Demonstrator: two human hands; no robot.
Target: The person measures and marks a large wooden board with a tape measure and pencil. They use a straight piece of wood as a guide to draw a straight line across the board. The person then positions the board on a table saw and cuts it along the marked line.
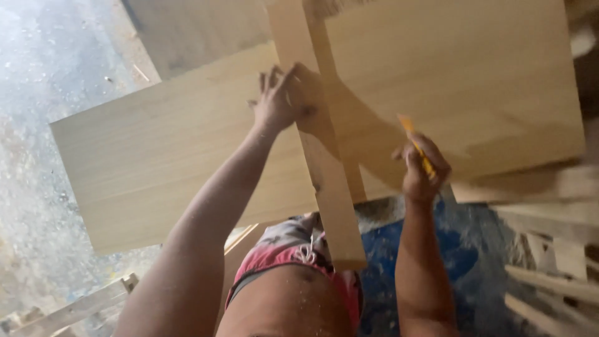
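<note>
The right hand (423,170) is clenched around a yellow pencil (417,145), its tip over a broad pale wooden board (156,156). The left hand (281,100) presses flat, fingers spread, on a narrow pale wooden strip (331,187) lying across that board. Loose wooden slats (549,281) lie at the right.

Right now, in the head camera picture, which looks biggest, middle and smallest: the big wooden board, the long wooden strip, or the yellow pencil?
1. The big wooden board looks largest.
2. The long wooden strip, pressed down by the left hand, comes next.
3. The yellow pencil, in the right hand, looks smallest.
</note>
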